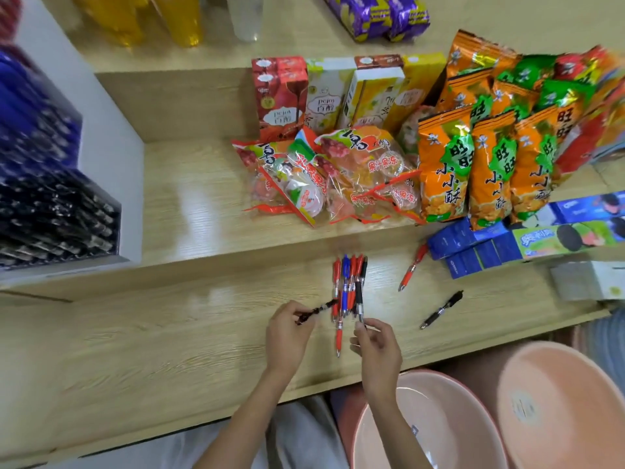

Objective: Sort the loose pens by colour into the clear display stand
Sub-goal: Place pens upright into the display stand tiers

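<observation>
Left hand (287, 333): thumb and fingers pinch a black pen (314, 312), motion-blurred, held slantwise just above the shelf and pointing toward the bunch.
Right hand (377, 353): thumb and forefinger pinch the near end of a second black pen (359, 299), which lies at the right edge of the bunch.
Pen bunch (346, 282): red, blue and black pens lie side by side on the lower wooden shelf (152, 350), just beyond the hands; one red pen sticks out toward the camera between the two hands.
Lone red pen (411, 269): right of the bunch, its far end just beside the blue biscuit boxes (473, 245).
Lone black pen (441, 309): lies slantwise further right, apart from everything else.
Clear display stand (111, 157): far left on the raised step, well apart from the hands; blue pens fill an upper tier, black pens the tier below.
Raised step, right: jelly bags (338, 174), Pejoy boxes (334, 93) behind them, orange snack bags (473, 164) standing upright.
Pink basins (439, 428): below the shelf edge, lower right.
</observation>
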